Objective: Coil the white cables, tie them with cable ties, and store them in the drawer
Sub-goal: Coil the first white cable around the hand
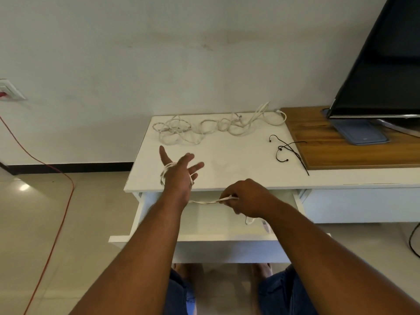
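**Cable wound round a spread left hand**

The left hand (179,172) is raised over the white table's (227,164) front edge, fingers and thumb spread wide, with a white cable (204,202) looped round its palm. The right hand (246,198) pinches the cable's free length above the open drawer (227,238). Loose white cables (175,131) lie tangled at the table's back, their number unclear. Three black cable ties (281,149) lie to their right.

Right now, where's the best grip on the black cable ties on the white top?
Pinch the black cable ties where their strands cross, coming in from above and the left: they lie flat on the white top, and the wooden board crowds their right side.
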